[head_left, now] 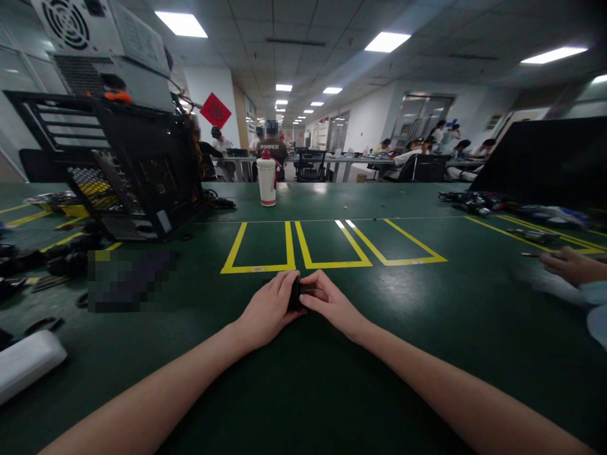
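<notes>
A small black object [295, 296] is held upright between my hands, just above or on the green table [303, 392]; its kind is hard to make out. My left hand [270, 308] wraps around it from the left, thumb below and fingers on top, hiding much of it. From the right, my right hand [332, 304] has its thumb and fingertips curled against the object's side. Beyond my hands, yellow tape [258, 269] outlines several boxes on the tabletop.
At the left stands an open black computer case [142, 170] with a metal power supply [104, 38] on top. A white cup [267, 180] with a red lid stands at the back. Cables and a dark monitor [545, 161] are at right, near another person's hand [576, 265]. A white object [28, 360] lies front left.
</notes>
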